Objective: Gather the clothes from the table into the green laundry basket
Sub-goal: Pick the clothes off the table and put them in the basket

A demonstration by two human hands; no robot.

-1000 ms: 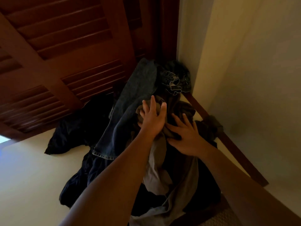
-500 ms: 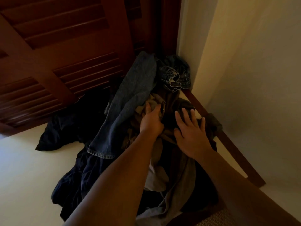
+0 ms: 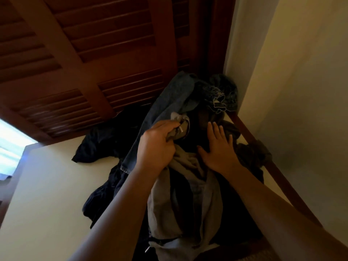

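Head view: the left hand (image 3: 157, 147) curls its fingers (image 3: 165, 127) round the top of the grey garment (image 3: 188, 194) — it drapes down the clothes pile (image 3: 165, 110) on the cream desk (image 3: 47, 185) (wall corner) — while the right hand (image 3: 220, 151) lies flat, fingers straight, on the pile just beside

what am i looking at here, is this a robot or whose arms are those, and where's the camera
No machine here: a person wears a wide-angle camera on the head, looking down at their own arms. A pile of clothes lies on a pale table by a louvred wooden door: blue jeans, dark garments, a grey garment. The left hand grips the bunched top of the grey garment; the right hand rests flat on dark cloth beside it. No green basket shows.
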